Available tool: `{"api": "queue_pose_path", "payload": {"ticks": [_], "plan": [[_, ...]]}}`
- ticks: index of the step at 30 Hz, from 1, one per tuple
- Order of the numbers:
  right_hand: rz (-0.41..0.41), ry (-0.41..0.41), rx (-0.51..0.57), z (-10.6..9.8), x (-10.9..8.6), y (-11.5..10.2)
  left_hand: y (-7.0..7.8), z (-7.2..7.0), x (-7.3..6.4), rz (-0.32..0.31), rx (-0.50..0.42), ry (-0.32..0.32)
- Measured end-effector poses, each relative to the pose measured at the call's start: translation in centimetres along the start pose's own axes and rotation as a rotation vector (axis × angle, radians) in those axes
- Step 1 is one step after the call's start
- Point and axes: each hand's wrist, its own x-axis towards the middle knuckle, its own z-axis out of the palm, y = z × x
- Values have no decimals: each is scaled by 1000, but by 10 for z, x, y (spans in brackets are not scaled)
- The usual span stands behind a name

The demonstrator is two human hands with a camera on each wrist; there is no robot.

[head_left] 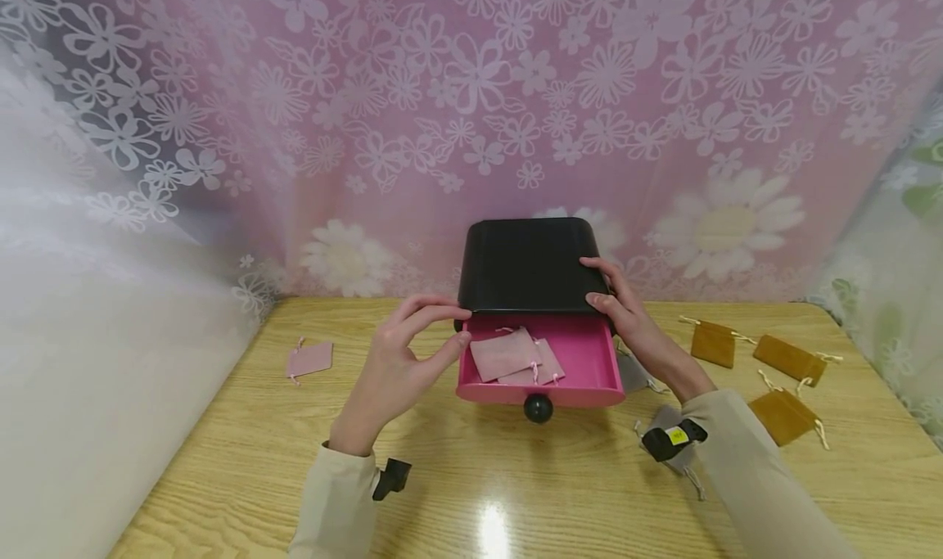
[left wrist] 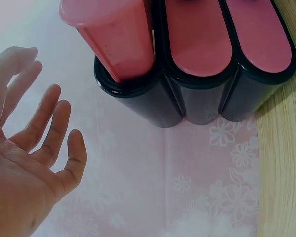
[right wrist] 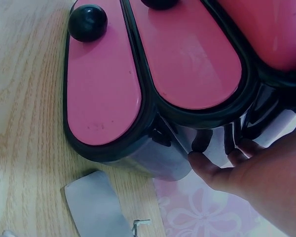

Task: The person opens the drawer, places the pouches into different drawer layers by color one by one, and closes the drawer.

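Observation:
A black cabinet with three pink-fronted drawers stands at the back of the table. Its top drawer is pulled out, with a round black knob on the front. Two pink drawstring pouches overlap on the left side of the drawer floor. My left hand is beside the drawer's left side, fingers loosely spread and holding nothing; the left wrist view shows a gap between it and the cabinet. My right hand rests on the cabinet's right side, fingertips against the black shell.
A pink pouch lies on the table at left. Grey pouches lie by the cabinet's right side and under my right wrist. Farther right are three mustard-brown pouches. A flowered curtain hangs close behind the cabinet.

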Motion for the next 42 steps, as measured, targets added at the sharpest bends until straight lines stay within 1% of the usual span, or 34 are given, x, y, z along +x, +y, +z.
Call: {"api": "queue_pose_path", "payload": {"ticks": [13, 20, 22, 36, 42], "plan": [[-4, 1, 3, 1, 0, 0, -13, -10, -4, -70, -1, 6], [1, -4, 1, 0, 0, -1, -23, -13, -6, -79, 32, 11], [2, -1, 0, 0, 0, -1, -28, -14, -7, -93, 40, 15], [3, 4, -6, 0, 0, 1, -54, -27, -24, -179, 64, 22], [-1, 7, -4, 1, 1, 2, -64, -32, -32, -236, 70, 13]]}}
